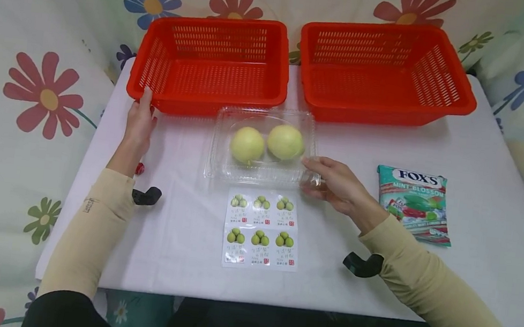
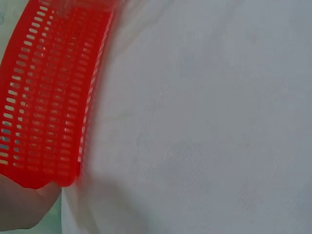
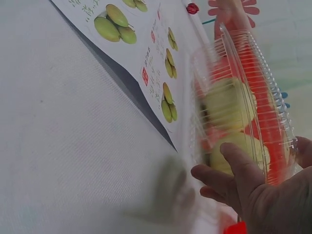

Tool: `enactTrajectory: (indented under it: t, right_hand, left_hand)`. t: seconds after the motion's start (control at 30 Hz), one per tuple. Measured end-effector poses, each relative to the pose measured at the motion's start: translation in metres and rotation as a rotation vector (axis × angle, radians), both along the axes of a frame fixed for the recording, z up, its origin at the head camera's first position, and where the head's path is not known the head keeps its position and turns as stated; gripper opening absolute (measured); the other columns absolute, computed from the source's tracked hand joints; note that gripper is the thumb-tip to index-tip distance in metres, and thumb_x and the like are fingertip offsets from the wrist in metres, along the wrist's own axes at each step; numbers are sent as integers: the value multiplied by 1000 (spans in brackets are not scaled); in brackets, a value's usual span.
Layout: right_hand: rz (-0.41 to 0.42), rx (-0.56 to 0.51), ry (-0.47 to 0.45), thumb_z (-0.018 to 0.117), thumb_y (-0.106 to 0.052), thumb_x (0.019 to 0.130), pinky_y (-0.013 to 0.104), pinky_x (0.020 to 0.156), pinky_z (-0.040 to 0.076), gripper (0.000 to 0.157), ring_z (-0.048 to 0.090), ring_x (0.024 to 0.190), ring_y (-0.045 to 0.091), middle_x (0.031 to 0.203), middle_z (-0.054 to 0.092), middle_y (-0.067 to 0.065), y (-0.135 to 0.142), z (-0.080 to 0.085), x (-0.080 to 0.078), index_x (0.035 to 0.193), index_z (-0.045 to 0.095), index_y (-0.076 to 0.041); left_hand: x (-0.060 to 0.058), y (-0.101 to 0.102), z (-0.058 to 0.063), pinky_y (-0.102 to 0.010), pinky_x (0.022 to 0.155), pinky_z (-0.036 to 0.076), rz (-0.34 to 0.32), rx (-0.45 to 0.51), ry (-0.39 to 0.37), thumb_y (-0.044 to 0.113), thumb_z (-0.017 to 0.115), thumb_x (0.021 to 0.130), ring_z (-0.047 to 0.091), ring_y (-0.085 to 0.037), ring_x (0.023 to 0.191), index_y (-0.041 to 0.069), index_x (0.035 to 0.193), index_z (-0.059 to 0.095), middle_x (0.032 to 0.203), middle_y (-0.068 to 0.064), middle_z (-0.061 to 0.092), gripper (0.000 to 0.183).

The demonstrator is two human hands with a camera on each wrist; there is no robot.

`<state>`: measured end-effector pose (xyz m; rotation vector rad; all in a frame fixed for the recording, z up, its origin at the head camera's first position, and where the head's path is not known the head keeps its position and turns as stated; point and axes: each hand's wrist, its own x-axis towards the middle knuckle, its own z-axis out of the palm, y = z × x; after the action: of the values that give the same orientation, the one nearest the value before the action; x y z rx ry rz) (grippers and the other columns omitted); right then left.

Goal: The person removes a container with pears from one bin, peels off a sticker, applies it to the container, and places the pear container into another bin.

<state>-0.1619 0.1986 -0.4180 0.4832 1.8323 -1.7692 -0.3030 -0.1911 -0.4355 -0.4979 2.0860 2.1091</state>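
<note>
My left hand (image 1: 139,125) grips the front left corner of the left red plastic basket (image 1: 186,106); in the left wrist view, the thumb (image 2: 41,200) lies against the basket's edge. Just in front of the two baskets is a clear plastic clamshell box (image 1: 212,152). Inside it two round, pale yellow-green fruits (image 1: 247,145) sit side by side. My right hand (image 1: 339,188) holds the box by its right side, with its fingers (image 3: 243,168) along the wall in the right wrist view. The box looks tilted and blurred there.
A second red basket (image 1: 360,112) stands at the back right. A sheet of fruit stickers (image 1: 262,230) lies in front of the box. To the right is a FOX'S candy bag (image 1: 414,205). A small red wrapped candy (image 1: 140,168) lies by the left forearm.
</note>
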Motion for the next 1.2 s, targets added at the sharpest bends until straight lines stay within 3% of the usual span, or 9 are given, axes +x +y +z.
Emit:
enactTrajectory:
  t: [0.1,0.2,0.3,0.47,0.6,0.77,0.93,1.07,1.2]
  right_hand:
    - [5,-10,4,56,-43,95,28,86,55,68,52,111,30,139,36,17,1,-1,1,147,32,-5]
    - [11,-20,8,55,-44,96,31,89,54,69,50,117,33,142,35,18,2,-3,2,147,30,-5]
    - [36,-19,20,52,-45,97,37,97,49,71,48,124,37,143,35,19,4,-7,4,149,26,-5]
    - [157,32,64,51,-49,97,47,113,32,79,40,137,38,150,34,19,8,-12,15,152,17,-4]
    - [265,98,115,50,-48,97,53,115,26,81,31,142,37,154,31,19,8,-18,25,152,14,-1]
    - [375,263,151,54,-49,95,58,112,28,85,30,143,39,155,31,19,8,-20,38,152,16,2]
    - [478,415,185,60,-50,92,54,107,37,87,38,139,38,151,37,21,9,-15,53,150,24,4]
    - [564,569,348,65,-48,89,54,101,44,80,49,130,38,144,47,22,-1,-12,66,145,38,3]
    - [632,747,604,71,-39,86,52,95,49,66,58,120,35,134,57,21,-15,-13,72,135,52,1]
  left_hand:
    - [9,6,2,-32,119,22,-28,-16,-34,56,44,95,18,-12,148,30,152,17,158,13,22,69]
    - [21,13,4,-36,120,21,-105,-44,-14,48,45,98,20,-15,147,25,153,17,158,8,23,66]
    - [37,23,4,-38,119,24,-217,-145,3,46,45,99,23,-17,146,22,155,15,159,2,22,69]
    - [70,37,-1,-43,117,27,-426,-344,66,46,46,98,24,-22,147,16,156,15,161,-4,22,72]
    - [97,40,-2,-49,116,26,-517,-435,205,40,47,100,22,-27,148,10,155,15,161,-9,20,70]
    - [130,48,4,-53,112,32,-522,-649,360,41,55,96,27,-31,146,12,155,17,161,-7,22,76]
    - [163,59,6,-47,109,39,-584,-868,639,36,69,87,33,-26,143,5,151,30,156,-11,33,81]
    - [179,71,0,-44,103,46,-712,-956,848,35,75,82,44,-26,137,3,142,45,149,-13,44,75]
    - [184,82,-13,-41,100,49,-874,-1037,897,39,73,84,51,-25,131,7,132,59,142,-11,52,60]
